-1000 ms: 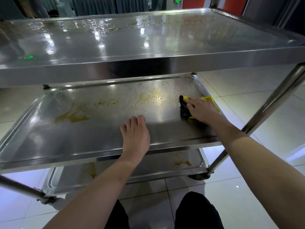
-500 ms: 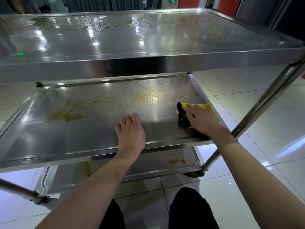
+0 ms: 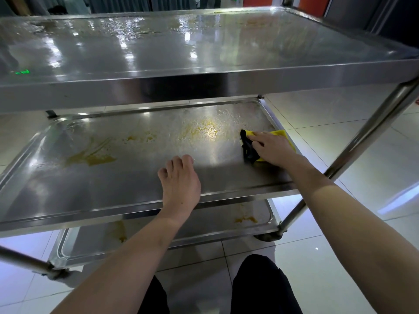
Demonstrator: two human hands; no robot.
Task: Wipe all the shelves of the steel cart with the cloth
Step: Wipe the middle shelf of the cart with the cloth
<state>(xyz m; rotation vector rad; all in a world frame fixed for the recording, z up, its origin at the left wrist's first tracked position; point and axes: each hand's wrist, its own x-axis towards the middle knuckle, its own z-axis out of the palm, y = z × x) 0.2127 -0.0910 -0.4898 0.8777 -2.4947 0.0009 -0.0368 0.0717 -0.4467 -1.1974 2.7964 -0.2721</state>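
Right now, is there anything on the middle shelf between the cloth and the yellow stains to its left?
Nothing visible: the cloth under the right hand has bare steel up to the nearest stain. The left hand rests nearer the front edge, outside that path.

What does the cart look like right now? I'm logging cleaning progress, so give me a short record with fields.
top shelf: wet sheen, faint streaks at the far edge
middle shelf: yellow-brown stains at the left and centre; near strip looks clean
bottom shelf: mostly hidden; some yellow stains show
cloth: yellow, dark part at its left, on the middle shelf's right end
right hand: presses on the cloth
left hand: rests on the middle shelf's front edge, holds nothing
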